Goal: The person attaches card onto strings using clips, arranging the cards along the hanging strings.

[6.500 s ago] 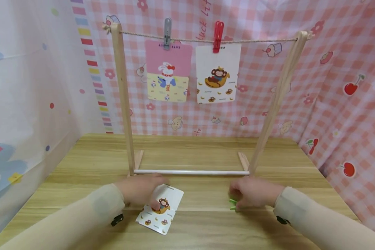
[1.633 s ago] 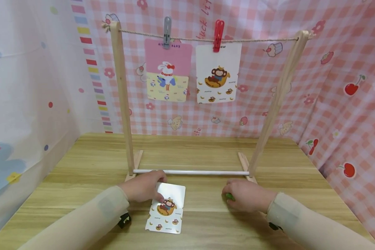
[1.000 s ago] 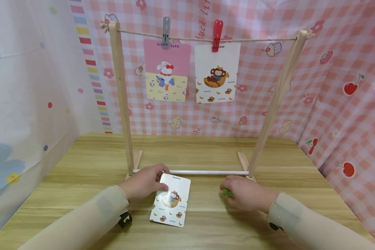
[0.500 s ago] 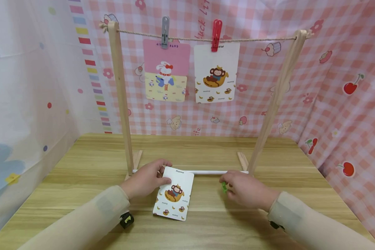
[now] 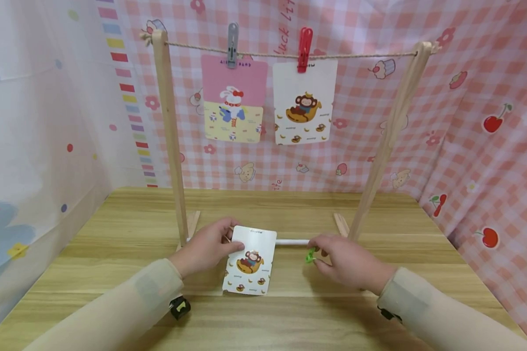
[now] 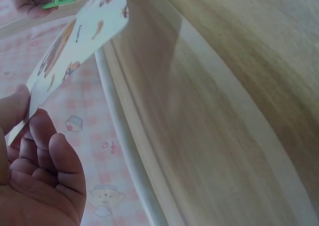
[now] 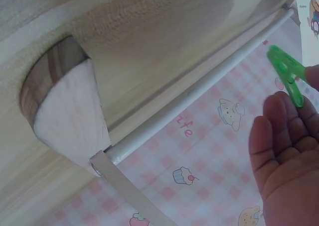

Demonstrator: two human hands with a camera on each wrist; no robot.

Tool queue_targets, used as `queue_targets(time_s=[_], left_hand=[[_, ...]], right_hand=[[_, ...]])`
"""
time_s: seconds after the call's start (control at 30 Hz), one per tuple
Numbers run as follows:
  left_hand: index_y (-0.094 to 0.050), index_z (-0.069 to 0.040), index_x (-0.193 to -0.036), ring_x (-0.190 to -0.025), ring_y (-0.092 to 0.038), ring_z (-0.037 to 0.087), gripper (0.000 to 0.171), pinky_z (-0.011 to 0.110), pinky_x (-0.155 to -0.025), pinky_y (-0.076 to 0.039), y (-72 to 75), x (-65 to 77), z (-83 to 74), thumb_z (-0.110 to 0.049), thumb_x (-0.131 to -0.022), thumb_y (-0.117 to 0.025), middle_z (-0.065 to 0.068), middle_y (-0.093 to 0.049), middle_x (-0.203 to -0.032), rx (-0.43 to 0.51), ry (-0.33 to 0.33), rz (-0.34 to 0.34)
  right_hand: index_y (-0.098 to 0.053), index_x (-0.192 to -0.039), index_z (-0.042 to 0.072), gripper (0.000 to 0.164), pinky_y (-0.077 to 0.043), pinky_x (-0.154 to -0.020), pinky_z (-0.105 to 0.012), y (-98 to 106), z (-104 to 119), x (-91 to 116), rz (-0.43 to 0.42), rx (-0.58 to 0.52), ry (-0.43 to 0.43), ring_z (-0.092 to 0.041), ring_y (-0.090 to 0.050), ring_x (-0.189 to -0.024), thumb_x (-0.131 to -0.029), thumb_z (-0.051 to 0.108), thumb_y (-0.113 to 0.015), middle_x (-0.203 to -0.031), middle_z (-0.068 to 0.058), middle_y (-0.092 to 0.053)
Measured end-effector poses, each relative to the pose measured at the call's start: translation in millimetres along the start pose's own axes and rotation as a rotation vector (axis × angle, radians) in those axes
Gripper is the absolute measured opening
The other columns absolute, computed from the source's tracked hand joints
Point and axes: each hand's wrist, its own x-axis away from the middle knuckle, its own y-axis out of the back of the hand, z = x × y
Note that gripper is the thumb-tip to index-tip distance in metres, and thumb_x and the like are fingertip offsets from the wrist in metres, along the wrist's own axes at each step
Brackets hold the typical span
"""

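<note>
My left hand (image 5: 208, 247) pinches a white card (image 5: 251, 263) with a monkey-on-banana print by its left edge, thumb on the printed face. The left wrist view shows the card (image 6: 75, 52) slanting up from between thumb and fingers, raised off the table. To the right, my right hand (image 5: 349, 261) pinches a small green clothespin (image 5: 310, 254) between thumb and fingertips. In the right wrist view the clothespin (image 7: 286, 71) points away from the fingers, its two handles held. A gap separates card and clothespin.
A wooden frame (image 5: 171, 126) stands on the table (image 5: 158, 321), with a white bar (image 5: 292, 242) low across it. From its rope (image 5: 360, 57) hang a pink-and-yellow rabbit card (image 5: 234, 124) under a grey clothespin (image 5: 232, 46) and a monkey card (image 5: 304, 80) under a red clothespin (image 5: 304, 48).
The left hand has lifted the card off the table and brought it up and to the right. The right hand has raised the green clothespin and moved left, closer to the card.
</note>
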Motion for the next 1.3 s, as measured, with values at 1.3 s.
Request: queue_targets(time_s=[1.3], left_hand=[[-0.069,-0.019,-0.089,-0.072,-0.056,0.013,0.017,0.028,-0.063,-0.047,12.3,-5.8,-31.2,-0.030,-0.101,-0.073,-0.004,-0.069,-0.084,-0.049,-0.113,-0.125]], right_hand=[[-0.069,-0.120,0.005,0.032,-0.057,-0.069,-0.023,13.5,12.8,-7.2,-0.274,-0.100,0.062,-0.005,-0.062,-0.084,-0.090,0.000,-0.077,-0.103,-0.003,-0.074]])
